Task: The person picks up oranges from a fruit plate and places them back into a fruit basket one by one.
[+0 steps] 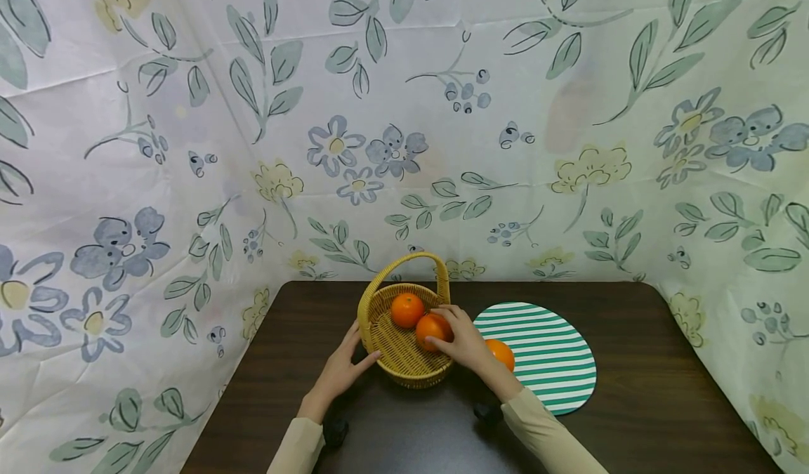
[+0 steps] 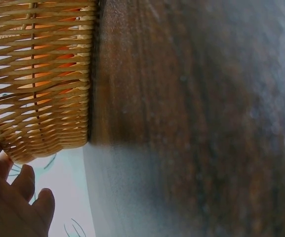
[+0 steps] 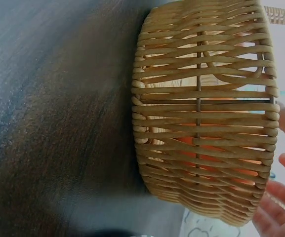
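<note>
A yellow wicker basket [image 1: 409, 370] with a tall hoop handle stands on the dark table, with two oranges inside. One orange [image 1: 407, 310] lies toward the back of it. My right hand [image 1: 466, 340] reaches over the right rim and grips the nearer orange [image 1: 433, 331], fingers across its top and thumb on its near side. Along the left side of the basket, my left hand [image 1: 340, 373] rests with thumb and fingers spread. In the left wrist view, the left fingers [image 2: 26, 180] touch the rim end of the weave. A third orange [image 1: 501, 353] is partly hidden behind my right wrist.
A round placemat [image 1: 548, 354] with green and white stripes lies right of the basket, under the third orange. Dark wood table [image 1: 657, 390] extends around them. A floral cloth [image 1: 480, 144] hangs behind and at both sides.
</note>
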A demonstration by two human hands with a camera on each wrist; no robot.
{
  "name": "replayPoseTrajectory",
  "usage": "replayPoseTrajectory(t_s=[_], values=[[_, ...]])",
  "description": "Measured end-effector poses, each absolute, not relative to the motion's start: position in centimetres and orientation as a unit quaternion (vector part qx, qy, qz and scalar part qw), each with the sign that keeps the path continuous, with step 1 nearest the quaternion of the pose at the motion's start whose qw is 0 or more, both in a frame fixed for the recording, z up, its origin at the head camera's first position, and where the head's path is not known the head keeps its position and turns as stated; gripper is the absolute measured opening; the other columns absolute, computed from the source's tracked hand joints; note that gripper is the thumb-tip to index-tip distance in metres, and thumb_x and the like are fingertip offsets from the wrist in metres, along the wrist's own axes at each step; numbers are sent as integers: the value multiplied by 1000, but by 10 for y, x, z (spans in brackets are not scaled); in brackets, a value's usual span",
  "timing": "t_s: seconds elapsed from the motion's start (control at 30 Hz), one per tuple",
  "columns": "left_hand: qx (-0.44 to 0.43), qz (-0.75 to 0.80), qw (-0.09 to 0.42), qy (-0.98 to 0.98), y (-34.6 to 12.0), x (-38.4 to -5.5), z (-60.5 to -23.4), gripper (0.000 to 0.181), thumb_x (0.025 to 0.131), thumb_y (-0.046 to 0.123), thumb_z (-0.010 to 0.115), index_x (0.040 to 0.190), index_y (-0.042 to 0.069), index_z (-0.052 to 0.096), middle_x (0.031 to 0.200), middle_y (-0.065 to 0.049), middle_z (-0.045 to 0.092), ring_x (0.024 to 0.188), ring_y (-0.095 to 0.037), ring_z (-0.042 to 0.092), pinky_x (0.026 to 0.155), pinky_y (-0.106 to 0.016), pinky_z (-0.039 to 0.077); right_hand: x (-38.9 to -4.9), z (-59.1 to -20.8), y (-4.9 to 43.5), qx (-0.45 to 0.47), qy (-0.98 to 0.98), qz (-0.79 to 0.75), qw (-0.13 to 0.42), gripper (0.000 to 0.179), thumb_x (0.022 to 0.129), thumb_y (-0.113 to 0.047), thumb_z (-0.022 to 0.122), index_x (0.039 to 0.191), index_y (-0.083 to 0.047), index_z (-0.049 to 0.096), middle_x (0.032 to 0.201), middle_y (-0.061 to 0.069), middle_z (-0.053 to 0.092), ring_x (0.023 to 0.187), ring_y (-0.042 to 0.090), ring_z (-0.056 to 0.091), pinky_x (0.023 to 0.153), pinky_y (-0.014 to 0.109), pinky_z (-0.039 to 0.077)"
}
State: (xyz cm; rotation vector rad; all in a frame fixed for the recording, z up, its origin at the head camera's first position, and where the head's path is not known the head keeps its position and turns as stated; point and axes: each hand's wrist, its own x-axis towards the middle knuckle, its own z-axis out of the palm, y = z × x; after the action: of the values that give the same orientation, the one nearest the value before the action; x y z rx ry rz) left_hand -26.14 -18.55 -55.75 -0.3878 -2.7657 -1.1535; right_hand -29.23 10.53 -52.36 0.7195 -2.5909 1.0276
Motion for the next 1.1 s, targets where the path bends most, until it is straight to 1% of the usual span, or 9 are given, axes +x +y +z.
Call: replayPoseTrajectory(t_s=[0.13, 0.23, 0.37, 0.47, 0.53, 0.6, 0.77, 0.93, 1.1], values=[[-136, -380, 66, -912, -186, -261, -557, 68, 84, 59, 55, 144, 41, 28, 154, 16, 10, 139, -22, 26, 103, -56, 31, -290, -522, 107, 239, -895, 355, 128, 54, 80, -39, 72, 125, -14, 57, 126, 5, 50, 115, 26, 49, 93, 45, 45], [-142, -380, 70, -911, -186, -260, -557, 66, 85, 57, 56, 142, 47, 24, 154, 14, 11, 139, -23, 26, 103, -56, 32, -288, -522, 108, 237, -893, 357, 133, 54, 79, -38, 72, 125, -13, 57, 126, 7, 50, 116, 27, 49, 93, 47, 45], [-148, -379, 74, -910, -186, -260, -557, 68, 86, 55, 56, 145, 41, 26, 155, 13, 11, 138, -24, 26, 102, -56, 33, -285, -521, 111, 240, -891, 357, 145, 55, 79, -37, 73, 125, -11, 57, 128, 11, 50, 117, 30, 48, 93, 49, 44], [-154, -379, 77, -909, -185, -260, -557, 70, 86, 54, 56, 146, 33, 28, 155, 11, 11, 138, -25, 27, 101, -57, 33, -282, -520, 113, 241, -890, 353, 157, 55, 79, -37, 73, 124, -12, 58, 127, 10, 51, 116, 29, 49, 92, 48, 45], [-155, -380, 77, -908, -185, -260, -557, 70, 86, 54, 56, 146, 31, 28, 155, 12, 11, 138, -25, 27, 101, -57, 33, -281, -519, 115, 241, -890, 350, 165, 54, 78, -38, 73, 124, -12, 58, 126, 9, 52, 115, 29, 50, 92, 48, 45], [-156, -381, 75, -908, -186, -260, -557, 70, 86, 54, 56, 146, 34, 28, 155, 12, 10, 138, -25, 26, 102, -56, 33, -280, -519, 117, 239, -891, 347, 169, 54, 78, -38, 73, 124, -13, 58, 126, 8, 52, 115, 28, 50, 91, 48, 45], [-155, -380, 71, -909, -187, -261, -559, 67, 86, 54, 57, 144, 46, 22, 155, 15, 9, 139, -22, 25, 103, -55, 32, -276, -518, 123, 233, -890, 355, 166, 53, 78, -40, 73, 124, -16, 58, 128, 8, 52, 116, 27, 50, 93, 48, 44], [-150, -381, 65, -910, -188, -262, -561, 68, 86, 54, 56, 143, 48, 20, 154, 16, 8, 139, -21, 25, 103, -55, 32, -274, -518, 128, 241, -885, 354, 182, 53, 79, -38, 73, 124, -14, 59, 127, 6, 53, 116, 26, 50, 92, 46, 45], [-143, -377, 58, -913, -188, -263, -561, 69, 86, 57, 55, 144, 48, 18, 154, 18, 7, 138, -20, 26, 104, -54, 31, -273, -516, 132, 241, -884, 350, 197, 56, 78, -39, 73, 124, -10, 59, 125, 8, 53, 113, 28, 52, 89, 45, 48]])
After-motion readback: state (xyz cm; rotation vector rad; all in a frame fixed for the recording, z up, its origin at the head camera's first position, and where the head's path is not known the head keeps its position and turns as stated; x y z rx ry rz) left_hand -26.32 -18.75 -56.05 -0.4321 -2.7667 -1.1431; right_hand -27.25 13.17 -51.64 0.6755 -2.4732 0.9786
